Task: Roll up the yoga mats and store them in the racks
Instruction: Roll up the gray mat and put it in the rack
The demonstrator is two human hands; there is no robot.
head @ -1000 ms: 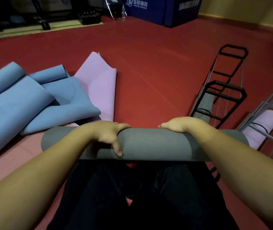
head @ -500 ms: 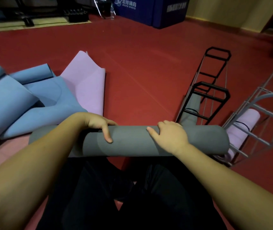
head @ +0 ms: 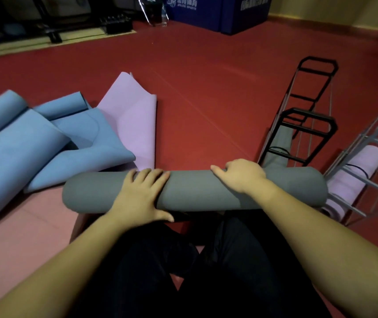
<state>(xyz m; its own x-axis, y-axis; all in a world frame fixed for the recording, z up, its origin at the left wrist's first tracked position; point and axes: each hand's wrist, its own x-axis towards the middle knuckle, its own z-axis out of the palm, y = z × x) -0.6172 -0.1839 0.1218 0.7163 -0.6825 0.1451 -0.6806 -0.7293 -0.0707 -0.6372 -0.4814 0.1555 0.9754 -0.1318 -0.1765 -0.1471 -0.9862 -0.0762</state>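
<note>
A rolled grey yoga mat [head: 195,190] lies crosswise in front of my knees. My left hand [head: 141,195] presses on its left part, fingers spread over the top and thumb along the near side. My right hand [head: 240,175] grips the top right of the middle. Beyond the roll's right end lies a black wire rack [head: 308,114] with another grey roll [head: 279,143] inside. Beside it, a grey metal rack [head: 364,143] holds a rolled pink mat [head: 353,175].
Loose blue mats [head: 23,145] are heaped at the left, with an unrolled pink mat [head: 133,120] behind them. A salmon mat [head: 23,237] lies flat under me at the left. Red floor stretches ahead; blue padded blocks [head: 218,12] and gym gear stand at the far wall.
My left hand has gone from hooking the roll's far side to lying spread on top. My right hand came over the top and now grips it there.
</note>
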